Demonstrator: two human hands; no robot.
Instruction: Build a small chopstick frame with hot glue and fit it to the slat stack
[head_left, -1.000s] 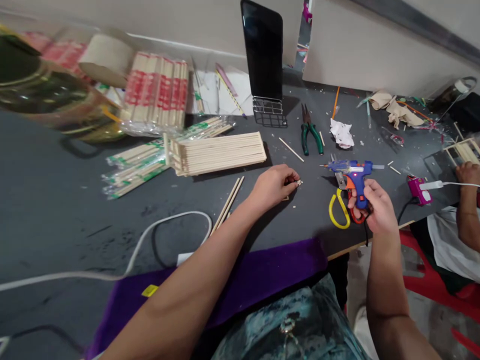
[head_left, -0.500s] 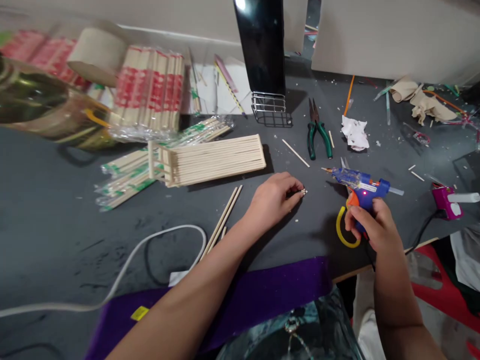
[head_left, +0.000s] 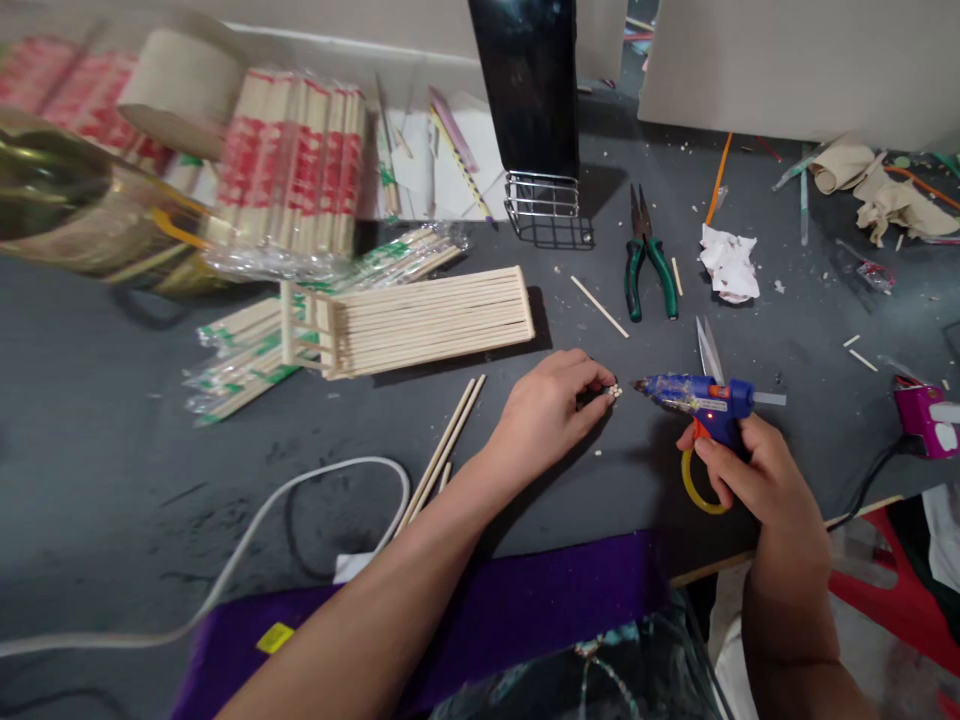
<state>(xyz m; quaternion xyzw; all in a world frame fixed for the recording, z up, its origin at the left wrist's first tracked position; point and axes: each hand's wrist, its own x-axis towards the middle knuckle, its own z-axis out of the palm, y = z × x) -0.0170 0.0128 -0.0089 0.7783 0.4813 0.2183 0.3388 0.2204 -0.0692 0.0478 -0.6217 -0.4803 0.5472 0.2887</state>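
Left hand (head_left: 556,402) pinches wooden stick pieces (head_left: 616,391); right hand (head_left: 759,472) grips glue gun (head_left: 694,394), nozzle (head_left: 640,386) just apart. Likely gluing step; calls for steady nozzle aim.

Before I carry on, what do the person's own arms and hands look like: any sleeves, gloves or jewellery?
The left hand and right hand are ungloved, with no ring or watch that I can make out. Both forearms are sleeveless where they show. A dark, blue-green patterned top bears a pale, cord-like ornament.
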